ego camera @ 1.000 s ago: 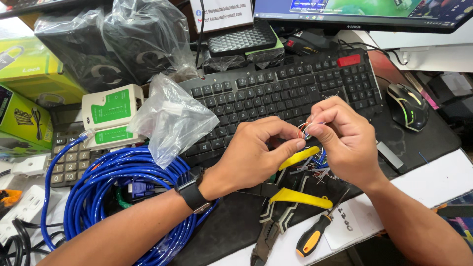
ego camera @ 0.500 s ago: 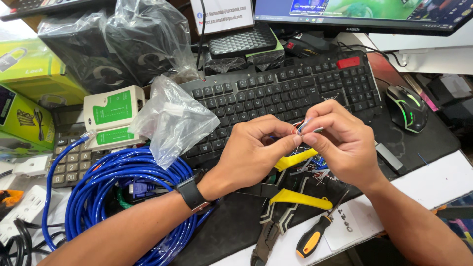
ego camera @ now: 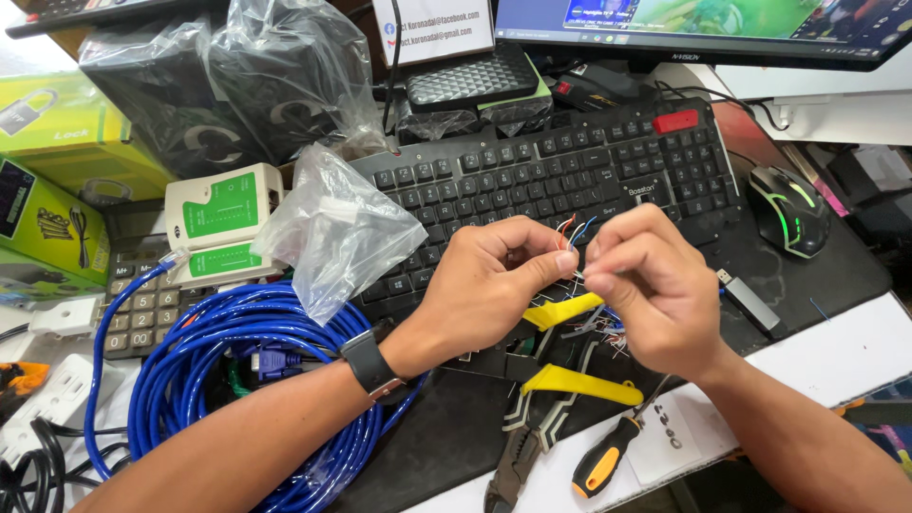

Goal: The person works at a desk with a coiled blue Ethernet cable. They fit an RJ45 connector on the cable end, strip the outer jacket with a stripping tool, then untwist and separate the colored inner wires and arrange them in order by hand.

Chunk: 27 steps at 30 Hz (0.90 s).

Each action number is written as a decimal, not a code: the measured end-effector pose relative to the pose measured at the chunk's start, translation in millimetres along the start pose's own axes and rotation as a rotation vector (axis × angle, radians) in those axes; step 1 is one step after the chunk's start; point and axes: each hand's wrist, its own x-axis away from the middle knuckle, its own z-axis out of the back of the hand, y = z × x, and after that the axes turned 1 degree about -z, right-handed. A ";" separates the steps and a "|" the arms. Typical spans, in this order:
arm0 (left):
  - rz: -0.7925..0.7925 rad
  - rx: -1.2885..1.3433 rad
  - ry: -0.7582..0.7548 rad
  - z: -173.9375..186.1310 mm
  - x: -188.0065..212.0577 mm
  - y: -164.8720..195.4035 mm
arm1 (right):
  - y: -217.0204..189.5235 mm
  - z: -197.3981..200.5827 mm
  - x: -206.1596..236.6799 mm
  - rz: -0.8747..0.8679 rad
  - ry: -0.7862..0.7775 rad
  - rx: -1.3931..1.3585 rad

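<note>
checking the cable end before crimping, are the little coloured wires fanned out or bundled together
Fanned out. The thin wires splay apart above the left hand, and the right hand pinches one of them between its fingers.

Bright, even daylight-ish light w/ soft shadows. Glare on the clear plastic bag (ego camera: 328,228) and monitor (ego camera: 703,24). Pretty sharp overall, slight wide-angle stretch at edges.
</note>
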 end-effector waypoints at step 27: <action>-0.188 -0.286 0.074 -10.0 12.1 10.6 | 11.8 6.2 -3.6 -0.205 -0.050 -0.343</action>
